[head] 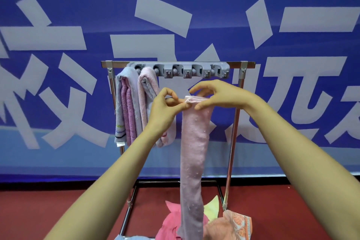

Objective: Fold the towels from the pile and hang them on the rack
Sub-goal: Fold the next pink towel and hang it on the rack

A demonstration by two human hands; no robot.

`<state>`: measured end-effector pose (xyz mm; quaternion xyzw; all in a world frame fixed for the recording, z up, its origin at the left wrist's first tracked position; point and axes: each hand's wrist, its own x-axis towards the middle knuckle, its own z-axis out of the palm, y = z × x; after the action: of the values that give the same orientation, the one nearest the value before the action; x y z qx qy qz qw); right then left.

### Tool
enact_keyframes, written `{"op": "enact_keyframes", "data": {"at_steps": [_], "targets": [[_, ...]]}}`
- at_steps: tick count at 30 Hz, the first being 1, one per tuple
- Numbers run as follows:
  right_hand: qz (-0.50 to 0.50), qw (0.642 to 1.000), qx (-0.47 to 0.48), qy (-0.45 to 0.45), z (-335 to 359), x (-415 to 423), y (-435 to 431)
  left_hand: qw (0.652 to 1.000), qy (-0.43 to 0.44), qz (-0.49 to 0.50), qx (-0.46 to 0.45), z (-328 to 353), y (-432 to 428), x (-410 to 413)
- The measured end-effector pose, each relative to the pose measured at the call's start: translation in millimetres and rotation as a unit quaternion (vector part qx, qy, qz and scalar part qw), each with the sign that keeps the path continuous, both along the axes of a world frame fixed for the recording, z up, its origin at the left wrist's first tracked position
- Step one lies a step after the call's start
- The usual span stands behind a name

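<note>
Both hands are raised in front of the rack (236,64), holding 1 pink towel (194,142) by its top edge. The left hand (167,107) pinches the towel's left top corner btwn thumb and fingertips, other fingers curled in a loop above. The right hand (216,93) sits over the right part of the same edge, thumb under it and fingers arched above and spread. The palm hides the contact, so the grip there looks like a light pinch but isn't fully clear.

The pink towel is folded into a long narrow strip and hangs straight down from the hands, in front of the rack's middle and below the hook strip. Its lower end reaches the pile (171,222) on the floor (58,210).

The rack is a metal frame w/ a grey hook strip (179,69) fixed along its top bar. 2 towels already hang at the strip's left end: a lavender towel (127,103) w/ a purple inner layer and, just beside it on the right, a pale pink towel (147,84), partly hidden behind the left hand. The other hooks on the strip are bare.

The pile lies at the rack's foot, incl. coral-pink, yellow and orange-patterned cloths. Behind everything hangs a blue banner (78,15) w/ large white characters.
</note>
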<state>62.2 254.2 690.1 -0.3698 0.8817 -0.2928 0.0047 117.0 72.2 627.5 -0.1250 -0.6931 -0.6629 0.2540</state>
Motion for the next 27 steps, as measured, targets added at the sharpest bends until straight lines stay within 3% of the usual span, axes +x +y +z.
{"op": "enact_keyframes", "data": {"at_steps": [3, 8, 16, 22, 25, 27], "targets": [[0.004, 1.000, -0.020, 0.012, 0, -2, -2, 1.000, 0.013, 0.013, 0.017, -2, 8, 1], [0.028, 0.998, -0.051, -0.037, 4, -4, 5, 0.997, -0.012, -0.046, 0.064, -20, 14, 5], [0.046, 0.998, -0.035, -0.036, 10, -3, 9, 0.983, -0.124, -0.134, -0.029, -81, -4, -4], [0.030, 0.999, -0.003, -0.025, 11, -6, 8, 0.980, -0.138, -0.061, -0.128, -93, -9, -7], [0.004, 1.000, -0.021, -0.016, 10, -8, 8, 0.989, -0.073, 0.081, -0.097, -96, -8, -8], [-0.017, 0.999, -0.045, -0.013, 11, -8, 5, 0.989, -0.037, 0.125, -0.064, -101, -2, -5]]}}
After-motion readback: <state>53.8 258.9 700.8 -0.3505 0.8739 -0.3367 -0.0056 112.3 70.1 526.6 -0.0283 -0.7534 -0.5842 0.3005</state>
